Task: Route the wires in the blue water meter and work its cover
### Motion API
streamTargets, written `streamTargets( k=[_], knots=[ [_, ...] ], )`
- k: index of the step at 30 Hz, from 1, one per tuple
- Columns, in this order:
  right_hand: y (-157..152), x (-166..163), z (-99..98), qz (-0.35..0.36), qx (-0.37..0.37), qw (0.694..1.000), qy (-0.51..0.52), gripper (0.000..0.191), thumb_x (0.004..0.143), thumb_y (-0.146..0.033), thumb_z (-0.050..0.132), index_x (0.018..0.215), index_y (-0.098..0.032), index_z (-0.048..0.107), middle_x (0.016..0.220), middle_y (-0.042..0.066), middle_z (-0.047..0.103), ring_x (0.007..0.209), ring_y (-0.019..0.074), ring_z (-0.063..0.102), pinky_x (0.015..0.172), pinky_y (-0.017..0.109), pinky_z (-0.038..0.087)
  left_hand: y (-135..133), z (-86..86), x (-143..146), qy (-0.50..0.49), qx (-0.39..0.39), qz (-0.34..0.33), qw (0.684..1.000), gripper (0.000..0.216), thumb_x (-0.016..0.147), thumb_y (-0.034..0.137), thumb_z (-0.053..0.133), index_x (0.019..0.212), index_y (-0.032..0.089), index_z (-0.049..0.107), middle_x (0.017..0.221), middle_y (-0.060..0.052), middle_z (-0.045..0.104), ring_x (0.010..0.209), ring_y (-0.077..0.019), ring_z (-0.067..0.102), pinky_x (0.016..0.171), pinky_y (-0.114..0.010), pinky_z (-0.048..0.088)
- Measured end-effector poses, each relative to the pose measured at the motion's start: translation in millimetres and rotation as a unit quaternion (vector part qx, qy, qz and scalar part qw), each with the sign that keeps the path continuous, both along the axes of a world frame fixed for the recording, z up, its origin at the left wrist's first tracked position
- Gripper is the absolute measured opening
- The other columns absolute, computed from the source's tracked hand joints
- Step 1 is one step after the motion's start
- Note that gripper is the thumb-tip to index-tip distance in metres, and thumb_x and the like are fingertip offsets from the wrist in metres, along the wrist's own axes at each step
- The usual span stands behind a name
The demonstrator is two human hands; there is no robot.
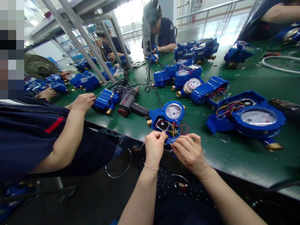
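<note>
In front of me, at the table's near edge, lies a blue water meter (pixel 173 111) with a round white dial and an open compartment. Loose yellow, red and black wires (pixel 172 128) spill out of that compartment. My left hand (pixel 154 144) is closed in a pinch at its lower left side, thumb and forefinger on a thin wire. On the lower right, my right hand (pixel 190 152) has its fingers pressed together by the wires and the blue rim. What its fingertips hold is hidden.
A heat gun (pixel 130 103) lies left of the meter, beside a blue meter (pixel 104 99) touched by a co-worker's hand (pixel 84 101). An open meter (pixel 257 115) stands at right. Several more meters (pixel 185 73) stand behind. Other people sit around the green table (pixel 211 168).
</note>
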State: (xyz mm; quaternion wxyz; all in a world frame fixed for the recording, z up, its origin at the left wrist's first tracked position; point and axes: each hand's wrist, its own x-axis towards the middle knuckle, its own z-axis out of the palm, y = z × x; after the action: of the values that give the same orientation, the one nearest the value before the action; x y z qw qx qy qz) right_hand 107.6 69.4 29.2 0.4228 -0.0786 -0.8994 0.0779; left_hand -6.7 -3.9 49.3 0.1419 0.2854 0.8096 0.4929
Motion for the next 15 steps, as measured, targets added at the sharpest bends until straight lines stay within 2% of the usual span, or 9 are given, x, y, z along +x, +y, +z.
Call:
streamTargets(
  k=[4,8,10,15],
  knots=[
    [1,0,3.1,-0.023,-0.035,0.999,0.016,0.008,0.081,-0.020,0.057,0.074,-0.017,0.057,0.073,-0.001,0.060,0.072,0.0113,0.052,0.080,0.033,0.031,-1,-2.1,-1,-0.093,0.047,-0.026,0.994,0.033,0.074,0.042,0.054,0.062,0.013,0.066,0.063,-0.003,0.064,0.061,-0.0127,0.054,0.063,-0.024,0.040],
    [6,-4,6.3,-0.028,-0.024,0.999,0.016,0.009,0.083,-0.022,0.056,0.090,-0.017,0.058,0.081,0.001,0.062,0.078,0.0121,0.053,0.081,0.032,0.030,-2,-4.1,0,-0.152,0.066,-0.056,0.985,0.035,0.074,0.043,0.054,0.067,0.012,0.067,0.066,-0.003,0.065,0.064,-0.0130,0.054,0.067,-0.025,0.041],
    [10,-7,7.6,-0.016,-0.018,1.000,0.006,0.010,0.084,-0.021,0.054,0.092,-0.018,0.058,0.082,0.001,0.062,0.080,0.0119,0.053,0.082,0.032,0.030,-3,-4.6,1,-0.151,0.069,-0.074,0.983,0.035,0.076,0.043,0.052,0.070,0.012,0.067,0.067,-0.003,0.064,0.066,-0.0130,0.053,0.067,-0.025,0.040],
    [24,-11,9.9,0.030,-0.022,0.999,-0.035,0.012,0.086,-0.021,0.050,0.082,-0.018,0.060,0.075,0.000,0.060,0.075,0.0114,0.051,0.082,0.032,0.029,-8,-5.4,1,-0.081,0.036,-0.127,0.988,0.029,0.082,0.035,0.045,0.076,0.014,0.064,0.076,-0.003,0.061,0.074,-0.0137,0.052,0.071,-0.025,0.040]
  ],
)
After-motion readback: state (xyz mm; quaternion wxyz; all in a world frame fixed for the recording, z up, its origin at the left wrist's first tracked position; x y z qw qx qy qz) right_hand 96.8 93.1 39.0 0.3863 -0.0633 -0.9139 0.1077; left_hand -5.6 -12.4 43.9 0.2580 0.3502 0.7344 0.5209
